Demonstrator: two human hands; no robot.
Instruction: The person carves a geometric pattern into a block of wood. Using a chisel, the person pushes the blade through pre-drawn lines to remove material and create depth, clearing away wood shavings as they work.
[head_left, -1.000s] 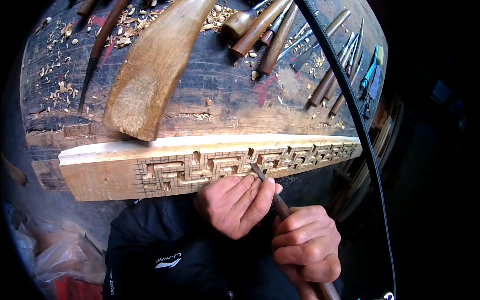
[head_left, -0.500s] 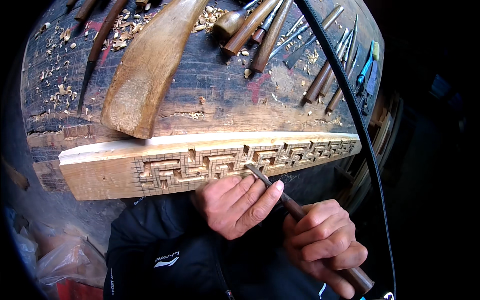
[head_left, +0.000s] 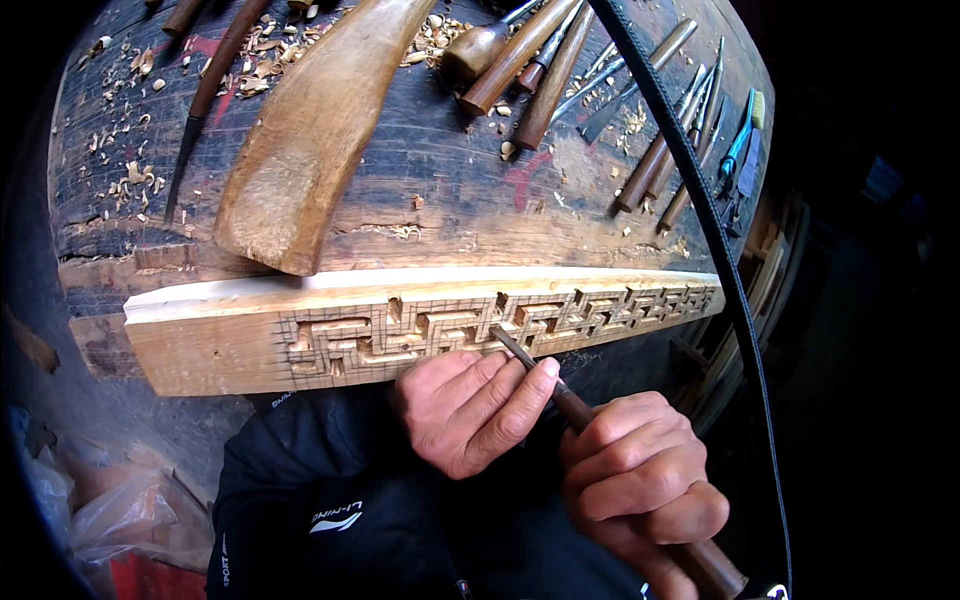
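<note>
A pale wooden board [head_left: 220, 345] lies along the bench's near edge, its face pencil-gridded and carved with a recessed angular key pattern. My left hand [head_left: 470, 410] rests at the board's near edge, fingers closed on the steel shaft of a chisel [head_left: 510, 340], whose tip sits in the carved pattern near the middle. My right hand [head_left: 635, 475] is wrapped round the chisel's dark wooden handle [head_left: 715, 570], lower right of the left hand. A large worn wooden mallet [head_left: 300, 160] lies behind the board, its broad end by the board's back edge.
Several chisels and gouges [head_left: 550, 75] lie on the scarred bench [head_left: 420, 250] among shavings. A brush [head_left: 745, 140] is at the back right, wooden strips [head_left: 775, 260] beyond the right edge, crumpled plastic sheeting [head_left: 110, 500] at lower left. A black cord [head_left: 680, 150] hangs across the right side.
My right hand and the chisel handle have moved right, tilting the chisel flatter; the tip has shifted slightly left. My left hand stays on the shaft.
</note>
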